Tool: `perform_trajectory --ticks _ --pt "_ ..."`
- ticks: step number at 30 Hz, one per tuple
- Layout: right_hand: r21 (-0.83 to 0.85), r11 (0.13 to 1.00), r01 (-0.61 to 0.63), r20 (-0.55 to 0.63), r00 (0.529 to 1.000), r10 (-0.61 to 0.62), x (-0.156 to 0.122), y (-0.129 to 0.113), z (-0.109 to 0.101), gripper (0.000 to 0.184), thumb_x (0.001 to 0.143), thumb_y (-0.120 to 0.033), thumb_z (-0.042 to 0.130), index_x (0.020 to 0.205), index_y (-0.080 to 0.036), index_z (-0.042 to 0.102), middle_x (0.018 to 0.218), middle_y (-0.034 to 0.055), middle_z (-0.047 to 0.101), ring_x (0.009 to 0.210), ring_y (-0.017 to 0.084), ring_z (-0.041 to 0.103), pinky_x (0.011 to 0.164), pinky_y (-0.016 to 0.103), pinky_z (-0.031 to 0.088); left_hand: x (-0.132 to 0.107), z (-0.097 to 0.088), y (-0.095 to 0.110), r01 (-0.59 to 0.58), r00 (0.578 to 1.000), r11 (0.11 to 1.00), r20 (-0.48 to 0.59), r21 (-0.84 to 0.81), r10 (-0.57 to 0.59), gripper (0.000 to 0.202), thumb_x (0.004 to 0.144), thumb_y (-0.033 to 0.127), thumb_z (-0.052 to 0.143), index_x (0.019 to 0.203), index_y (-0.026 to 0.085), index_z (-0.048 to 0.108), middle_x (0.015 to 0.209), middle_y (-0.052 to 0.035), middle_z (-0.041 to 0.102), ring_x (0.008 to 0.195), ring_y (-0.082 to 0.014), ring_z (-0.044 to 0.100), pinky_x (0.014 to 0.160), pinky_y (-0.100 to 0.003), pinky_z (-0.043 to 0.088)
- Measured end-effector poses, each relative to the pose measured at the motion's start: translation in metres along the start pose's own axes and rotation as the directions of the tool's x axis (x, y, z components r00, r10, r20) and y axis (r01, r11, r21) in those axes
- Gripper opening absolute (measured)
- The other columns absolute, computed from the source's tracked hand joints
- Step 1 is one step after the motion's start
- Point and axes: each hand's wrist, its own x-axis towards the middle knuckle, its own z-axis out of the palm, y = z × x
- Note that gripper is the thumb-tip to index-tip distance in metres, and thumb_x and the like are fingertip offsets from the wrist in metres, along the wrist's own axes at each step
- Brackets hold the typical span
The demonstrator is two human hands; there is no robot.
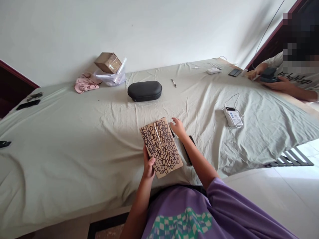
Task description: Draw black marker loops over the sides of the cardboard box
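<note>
A flat cardboard box (160,146), covered in black marker loops and taped down its middle, lies on the grey-green sheet (74,139) near the front edge. My left hand (149,164) grips its near left edge, thumb on top. My right hand (177,127) hovers at the box's far right corner, fingers spread and holding nothing. A dark flat object (188,152) lies under my right forearm; I cannot make out what it is.
A black oval case (145,91) sits behind the box, a pen (173,82) beyond it. A plastic tub (112,78) with a small cardboard box (108,62) and pink cloth (85,83) stand far left. A white device with cable (233,116) lies right. Another person (296,74) holds a dark device.
</note>
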Motion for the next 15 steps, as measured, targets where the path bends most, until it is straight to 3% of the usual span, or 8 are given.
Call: perform_trajectory --ticks 4,7,9,12,13,15 --pt "-0.04 0.998 0.044 -0.094 0.994 -0.047 -0.046 0.018 -0.058 0.033 0.09 -0.031 0.055 0.115 -0.02 0.072 0.124 0.0168 0.073 0.116 0.031 0.068 0.103 0.048 0.054 0.0 -0.002 0.0 0.019 1.0 1.0 -0.002 -0.005 -0.019 0.098 0.071 0.058 0.087 0.16 0.037 0.053 0.167 -0.0062 0.056 0.159 -0.0404 0.048 0.132 -0.055 0.041" --pt "-0.176 0.978 0.112 -0.288 0.944 -0.159 -0.105 0.046 -0.113 0.02 0.093 -0.037 0.054 0.099 -0.026 0.07 0.099 0.0124 0.072 0.097 0.031 0.069 0.093 0.05 0.055 -0.001 0.0 0.003 0.023 1.0 1.0 0.004 -0.002 -0.023 0.097 0.072 0.057 0.086 0.161 0.037 0.053 0.167 -0.0063 0.056 0.158 -0.0405 0.048 0.131 -0.055 0.042" --pt "-0.316 0.941 0.122 -0.347 0.908 -0.234 -0.159 0.075 -0.144 0.012 0.092 -0.037 0.056 0.084 -0.031 0.064 0.082 0.0092 0.066 0.084 0.032 0.065 0.085 0.051 0.054 -0.001 0.002 0.005 0.015 1.0 1.0 0.017 0.001 -0.015 0.096 0.072 0.057 0.086 0.16 0.036 0.053 0.169 -0.0063 0.055 0.16 -0.0403 0.046 0.132 -0.055 0.041" --pt "-0.446 0.888 0.117 -0.24 0.939 -0.244 -0.258 0.129 -0.171 0.014 0.088 -0.038 0.063 0.075 -0.035 0.059 0.071 0.0081 0.062 0.075 0.034 0.063 0.075 0.053 0.051 0.0 0.003 0.006 -0.008 0.999 1.0 0.037 0.016 0.007 0.095 0.072 0.056 0.086 0.159 0.035 0.055 0.172 -0.006 0.051 0.164 -0.04 0.041 0.136 -0.053 0.036" --pt "-0.459 0.884 0.083 -0.228 0.951 -0.208 -0.291 0.146 -0.174 0.013 0.088 -0.042 0.063 0.076 -0.036 0.06 0.072 0.0092 0.064 0.075 0.035 0.064 0.073 0.055 0.052 0.0 0.003 0.005 -0.013 0.999 1.0 0.04 0.019 0.012 0.094 0.072 0.056 0.086 0.159 0.035 0.055 0.172 -0.0058 0.051 0.164 -0.0399 0.04 0.136 -0.053 0.034" --pt "-0.453 0.885 -0.108 -0.304 0.952 -0.04 -0.35 0.171 -0.171 0.024 0.094 -0.053 0.06 0.078 -0.035 0.061 0.073 0.0084 0.065 0.07 0.034 0.066 0.065 0.054 0.054 0.0 0.0 0.002 -0.008 0.999 1.0 0.04 0.017 0.007 0.095 0.073 0.057 0.085 0.16 0.036 0.054 0.173 -0.0057 0.05 0.164 -0.0397 0.041 0.136 -0.054 0.034"
